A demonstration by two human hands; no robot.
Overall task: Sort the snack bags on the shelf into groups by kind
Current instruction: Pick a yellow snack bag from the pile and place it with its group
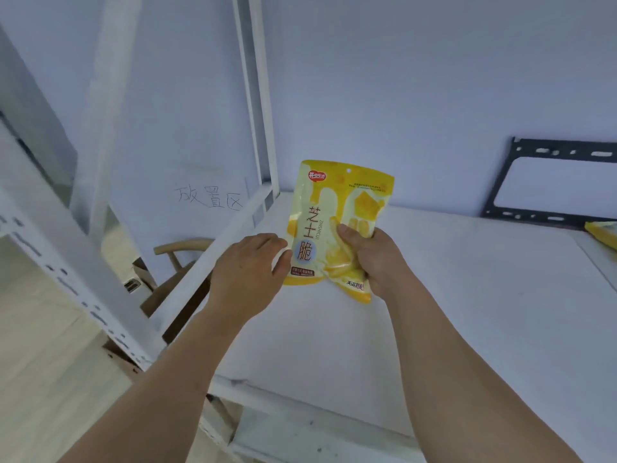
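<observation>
Upright, yellow bag [334, 208] reading 芝士脆, right hand [370, 255] grip, brand logo blurred

I see the bag [337, 225] as glossy plastic film, yellow and white, catching soft highlights and creased where my right hand [374, 259] grips its lower corner. The shelf [467, 295] under it looks like a matt white board, smooth and unmarked. Left of the bag, the post [258, 95] and the rail [66, 262] with punched holes look like white painted metal with a dull finish. Right of the bag, the bracket [551, 182] against the wall is dark metal, matt, with slots. Lower left of the bag, the chair [177, 262] looks like bare wood with a smooth satin finish.
</observation>
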